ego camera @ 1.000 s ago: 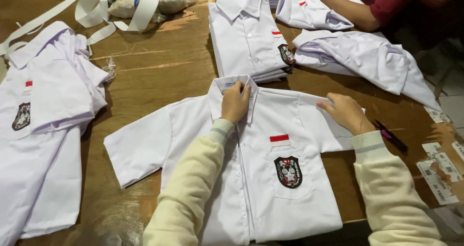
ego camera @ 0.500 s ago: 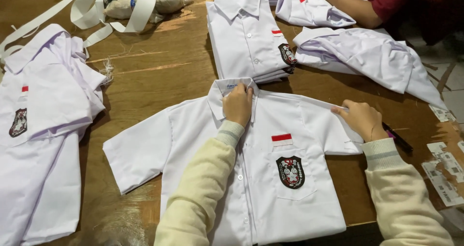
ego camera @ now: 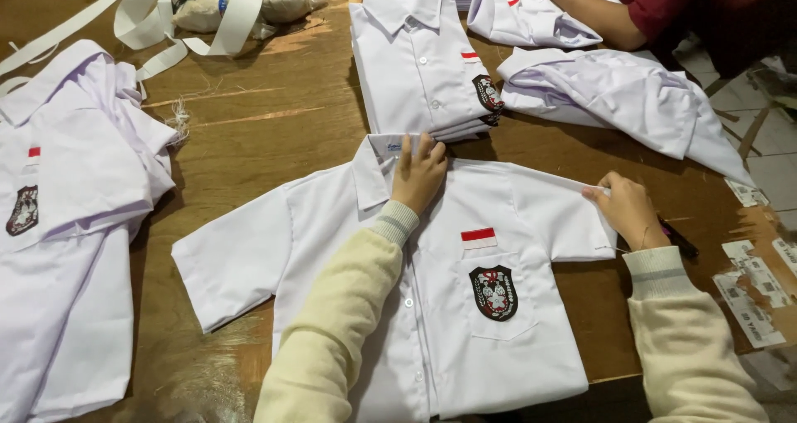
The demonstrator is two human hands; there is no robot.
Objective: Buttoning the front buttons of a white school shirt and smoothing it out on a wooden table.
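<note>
A white short-sleeved shirt (ego camera: 465,307) lies spread flat, front up, on the brown wooden table (ego camera: 274,132). It has a red-and-white flag patch and a dark crest on its chest pocket. My left hand (ego camera: 418,174) presses flat on the collar, fingers apart. My right hand (ego camera: 627,209) pinches the edge of the shirt's right-side sleeve near the table's right part. Both my arms wear cream sleeves.
A stack of folded white shirts (ego camera: 423,58) lies just beyond the collar. Unfolded shirts (ego camera: 66,224) are heaped at the left, another crumpled shirt (ego camera: 623,99) at the right. White straps (ego camera: 166,24) lie at the far left. Another person's arm (ego camera: 598,12) in a red sleeve works far right. A dark pen (ego camera: 679,238) and paper labels (ego camera: 751,290) sit at the right edge.
My right hand has slid outward to the right along the sleeve to its edge. My left hand stays on the collar.
</note>
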